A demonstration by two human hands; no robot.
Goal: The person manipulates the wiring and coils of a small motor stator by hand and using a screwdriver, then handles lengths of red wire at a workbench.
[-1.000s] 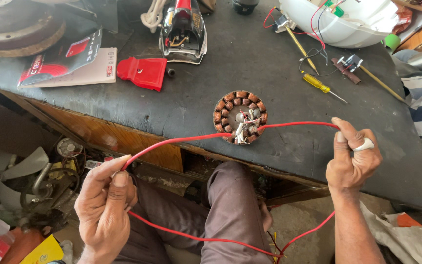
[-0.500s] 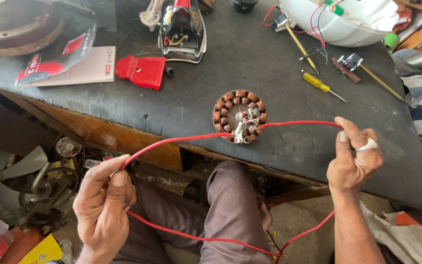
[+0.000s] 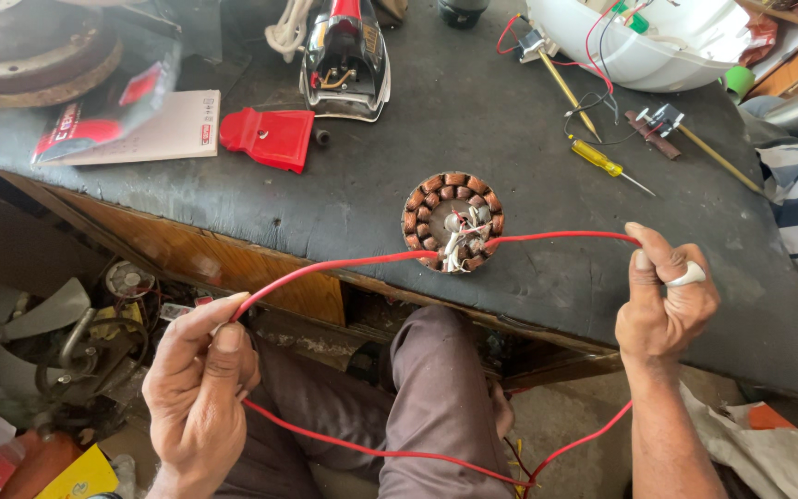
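While both grip red wire (image 3: pixel 362 263), left hand (image 3: pixel 198 388), right hand (image 3: pixel 665 310), stator (image 3: pixel 453 220) between

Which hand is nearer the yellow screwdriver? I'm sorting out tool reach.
Right. The right hand sits just below the yellow screwdriver, near the bench's right side; the left hand hangs off the front edge, far lower left.

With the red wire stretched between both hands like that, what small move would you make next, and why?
Probably bring the left hand toward the stator, feeding the red wire to it. The wire spans from the left hand across the wound coils to the right hand, both pinching it, with slack looping below the dark workbench.
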